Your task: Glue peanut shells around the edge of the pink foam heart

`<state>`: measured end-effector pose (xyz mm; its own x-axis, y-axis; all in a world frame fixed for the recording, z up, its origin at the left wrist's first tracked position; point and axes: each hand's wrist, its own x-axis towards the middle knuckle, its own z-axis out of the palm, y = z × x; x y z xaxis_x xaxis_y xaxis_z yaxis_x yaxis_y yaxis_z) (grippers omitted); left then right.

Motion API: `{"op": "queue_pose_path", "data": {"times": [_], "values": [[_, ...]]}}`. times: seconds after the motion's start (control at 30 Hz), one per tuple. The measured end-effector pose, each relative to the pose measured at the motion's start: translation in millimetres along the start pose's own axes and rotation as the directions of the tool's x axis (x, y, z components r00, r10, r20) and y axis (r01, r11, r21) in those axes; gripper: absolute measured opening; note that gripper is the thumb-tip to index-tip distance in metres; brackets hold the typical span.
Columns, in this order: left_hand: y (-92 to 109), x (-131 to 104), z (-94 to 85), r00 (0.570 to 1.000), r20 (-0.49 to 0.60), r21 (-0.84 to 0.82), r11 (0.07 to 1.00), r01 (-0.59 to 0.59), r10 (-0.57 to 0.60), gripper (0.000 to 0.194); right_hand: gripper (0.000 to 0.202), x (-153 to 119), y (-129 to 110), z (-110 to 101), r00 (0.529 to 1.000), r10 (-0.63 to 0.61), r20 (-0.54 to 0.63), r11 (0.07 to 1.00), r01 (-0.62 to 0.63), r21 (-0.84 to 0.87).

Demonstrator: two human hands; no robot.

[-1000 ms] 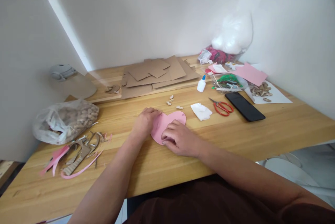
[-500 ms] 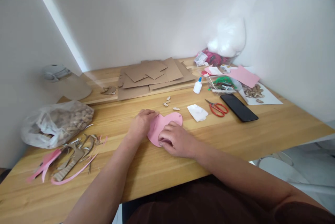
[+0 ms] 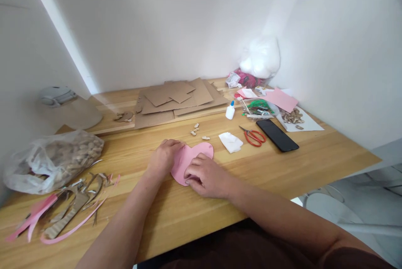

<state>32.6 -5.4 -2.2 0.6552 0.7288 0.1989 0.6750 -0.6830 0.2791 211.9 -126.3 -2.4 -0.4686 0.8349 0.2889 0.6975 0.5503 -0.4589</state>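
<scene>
A pink heart-shaped piece (image 3: 181, 164) lies on the wooden table between my hands. My left hand (image 3: 163, 156) is closed on its upper left edge, fingertips at the rim. My right hand (image 3: 205, 175) rests over its lower right side with the fingers curled and pressed together; whatever they may pinch is hidden. A small mark shows near the heart's upper right lobe. Just beyond it are several peanut shells (image 3: 196, 128). To the right sit a folded white tissue (image 3: 231, 142), red-handled scissors (image 3: 255, 138) and a white glue bottle (image 3: 230, 111) with a blue cap.
Cardboard sheets (image 3: 176, 97) are stacked at the back. A bag of peanuts (image 3: 59, 156) and cardboard scraps (image 3: 73, 208) lie left. On the right are a black phone (image 3: 277, 135), a bag of green ties (image 3: 259, 108) and white paper (image 3: 310, 123) with shells.
The view has shifted, so the table's things appear a little lower and further left. Both hands keep nearly the same place on the pink heart.
</scene>
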Motion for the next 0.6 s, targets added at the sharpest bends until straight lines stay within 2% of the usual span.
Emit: {"op": "queue_pose_path", "data": {"times": [0.6], "values": [[-0.2, -0.7, 1.7, 0.999, -0.031, 0.007, 1.0, -0.01, 0.01, 0.047, 0.008, 0.2, -1.6, -0.8, 1.0, 0.007, -0.012, 1.0, -0.007, 0.016]]}}
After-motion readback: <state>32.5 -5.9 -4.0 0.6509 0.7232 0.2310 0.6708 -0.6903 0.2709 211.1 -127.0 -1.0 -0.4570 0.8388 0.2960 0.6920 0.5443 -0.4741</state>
